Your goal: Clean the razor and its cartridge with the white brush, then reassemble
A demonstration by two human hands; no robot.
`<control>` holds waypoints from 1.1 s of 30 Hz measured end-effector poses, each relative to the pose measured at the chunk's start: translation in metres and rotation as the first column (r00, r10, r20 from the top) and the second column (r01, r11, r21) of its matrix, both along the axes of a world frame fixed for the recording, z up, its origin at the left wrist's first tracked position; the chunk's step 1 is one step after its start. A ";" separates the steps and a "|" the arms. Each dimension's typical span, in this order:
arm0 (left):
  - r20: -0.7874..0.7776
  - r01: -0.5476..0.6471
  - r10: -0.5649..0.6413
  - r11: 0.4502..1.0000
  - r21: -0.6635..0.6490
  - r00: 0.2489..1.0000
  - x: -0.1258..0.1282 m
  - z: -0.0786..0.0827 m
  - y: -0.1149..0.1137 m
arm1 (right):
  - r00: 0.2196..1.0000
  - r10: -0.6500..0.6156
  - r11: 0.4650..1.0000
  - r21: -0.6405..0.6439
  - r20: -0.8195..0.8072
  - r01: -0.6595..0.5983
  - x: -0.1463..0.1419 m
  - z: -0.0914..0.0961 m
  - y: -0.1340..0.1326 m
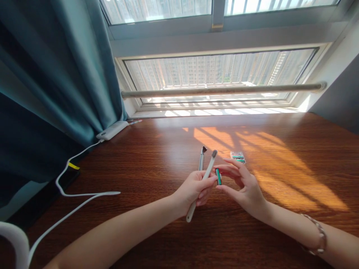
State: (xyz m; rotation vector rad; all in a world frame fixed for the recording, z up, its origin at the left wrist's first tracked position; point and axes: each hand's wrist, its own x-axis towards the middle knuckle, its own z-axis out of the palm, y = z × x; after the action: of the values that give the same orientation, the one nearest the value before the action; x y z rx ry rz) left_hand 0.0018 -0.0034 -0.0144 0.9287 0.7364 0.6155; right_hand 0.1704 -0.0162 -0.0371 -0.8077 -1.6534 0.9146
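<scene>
**White curved thing (17,233) in the near corner, small careful work past it**

From the head camera, the only view, that white thing sits at the bottom left, partly cut off. Farther in, the left hand (193,187) has its fingers curled snugly around a white toothbrush (208,170), bristles up. The right hand (248,188) has its thumb and fingers bent with a small gap between them. They pinch a little blade head (218,176) with a green stripe, just beside the left thumb. I cannot tell if that thumb touches it.

A silver handle (201,160) shows behind the left hand. I cannot tell if it is held too. Near the right fingers, a clear case (238,157) with green stripes lies on the brown tabletop (140,160).

My guess is that the step now is holding the blade head steady close to the brush. The next move calls for a gentle pinch, with skin kept off the edges.

I cannot read any words or brand names on these things.
</scene>
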 end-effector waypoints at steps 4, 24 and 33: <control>-0.134 -0.071 0.084 0.992 0.099 0.987 -0.001 0.001 -0.001 | 0.988 -0.062 0.996 0.069 0.140 0.053 0.001 -0.005 -0.002; -0.250 -0.070 0.111 0.984 0.166 0.962 -0.002 -0.001 -0.003 | 0.934 -0.119 0.966 0.257 0.336 0.031 0.001 0.001 -0.002; -0.258 -0.042 0.092 0.980 0.193 0.962 -0.002 0.006 -0.004 | 0.970 0.017 0.992 0.118 0.241 -0.046 0.001 0.006 0.000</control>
State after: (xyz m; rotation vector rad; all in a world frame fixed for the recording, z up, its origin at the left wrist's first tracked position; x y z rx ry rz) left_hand 0.0000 -0.0078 -0.0082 1.1784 0.9659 0.6340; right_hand 0.1712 -0.0157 -0.0310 -0.8343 -1.9176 0.7505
